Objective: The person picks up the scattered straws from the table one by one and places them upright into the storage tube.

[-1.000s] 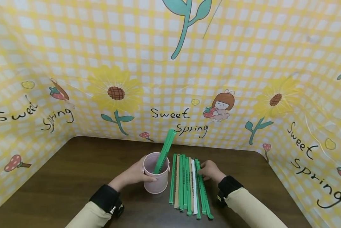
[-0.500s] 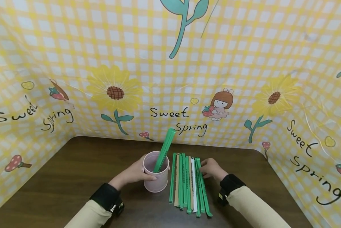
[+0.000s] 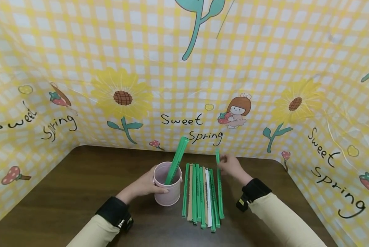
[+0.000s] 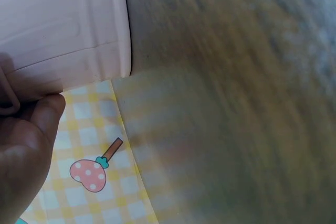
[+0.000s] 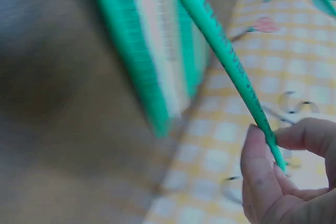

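A pale pink cup [image 3: 167,187] stands on the brown table [image 3: 79,185] with one green wrapped stick [image 3: 175,161] leaning out of it. My left hand [image 3: 147,185] grips the cup's side; the left wrist view shows the cup wall [image 4: 63,30] against my fingers [image 4: 26,145]. A row of several green, white and tan wrapped sticks [image 3: 201,195] lies to the cup's right. My right hand [image 3: 230,166] pinches the far end of the rightmost green stick [image 3: 219,187], lifting that end off the table. The right wrist view shows the stick [image 5: 226,61] between thumb and finger [image 5: 262,171].
A yellow checked backdrop [image 3: 184,68] with sunflowers and "Sweet Spring" lettering encloses the table on the back and both sides. Bare tabletop lies left of the cup and right of the sticks.
My right hand moved away toward the backdrop and raised the far end of the rightmost green stick from the row. The left hand stayed on the cup.
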A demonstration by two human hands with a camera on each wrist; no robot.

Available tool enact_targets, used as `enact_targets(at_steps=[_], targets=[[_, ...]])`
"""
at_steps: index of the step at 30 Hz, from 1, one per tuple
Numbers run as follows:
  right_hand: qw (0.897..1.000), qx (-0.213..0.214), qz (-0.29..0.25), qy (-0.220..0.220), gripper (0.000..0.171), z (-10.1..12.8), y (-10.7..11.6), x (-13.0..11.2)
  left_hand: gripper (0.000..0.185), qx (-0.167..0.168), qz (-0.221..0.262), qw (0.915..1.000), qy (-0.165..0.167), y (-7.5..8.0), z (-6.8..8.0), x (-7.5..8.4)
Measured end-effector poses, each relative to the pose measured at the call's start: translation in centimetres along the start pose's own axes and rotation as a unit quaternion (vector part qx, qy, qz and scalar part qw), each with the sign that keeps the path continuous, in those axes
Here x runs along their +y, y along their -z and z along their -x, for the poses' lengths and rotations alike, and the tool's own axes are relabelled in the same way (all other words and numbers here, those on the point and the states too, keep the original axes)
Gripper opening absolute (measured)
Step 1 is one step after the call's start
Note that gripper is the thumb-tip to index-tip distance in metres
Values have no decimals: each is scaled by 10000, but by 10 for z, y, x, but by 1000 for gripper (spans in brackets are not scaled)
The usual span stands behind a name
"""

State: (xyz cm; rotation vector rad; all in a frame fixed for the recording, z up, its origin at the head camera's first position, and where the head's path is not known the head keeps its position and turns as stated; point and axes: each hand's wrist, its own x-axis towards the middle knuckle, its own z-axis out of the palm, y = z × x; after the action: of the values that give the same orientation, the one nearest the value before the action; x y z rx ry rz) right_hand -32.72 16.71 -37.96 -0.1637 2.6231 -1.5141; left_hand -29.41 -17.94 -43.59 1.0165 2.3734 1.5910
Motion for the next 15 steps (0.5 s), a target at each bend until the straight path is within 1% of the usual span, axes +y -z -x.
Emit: enact_targets(at_steps=[2,4,6,9,11,12,13,15], targets=[[9987,129,-413,276,51,-2,5,-20,88,-5,-26,10000,-63,3,-2,1],[9924,295,-1042,582,53,-2,9,-43,88,27,-45,9999,-109,5,-4,1],[9801,525,-1677,928,55,0,10,-64,87,35,-5,9999,-158,6,-4,1],[9556,908,-2431,1393,55,5,6,-90,90,70,-76,9999,-126,4,-2,-1],[9418,1059,-2727,1655,53,8,-1,-101,91,71,-134,9999,-75,3,-1,-1],[9370,1125,-2811,1746,51,9,-6,-105,92,91,-195,9998,-41,2,0,-1],[9334,1141,-2866,1831,50,10,-12,-108,93,115,-253,9996,-56,1,1,-1],[9298,1134,-2874,2000,48,9,-24,-111,93,179,-280,9994,-54,0,3,-2]])
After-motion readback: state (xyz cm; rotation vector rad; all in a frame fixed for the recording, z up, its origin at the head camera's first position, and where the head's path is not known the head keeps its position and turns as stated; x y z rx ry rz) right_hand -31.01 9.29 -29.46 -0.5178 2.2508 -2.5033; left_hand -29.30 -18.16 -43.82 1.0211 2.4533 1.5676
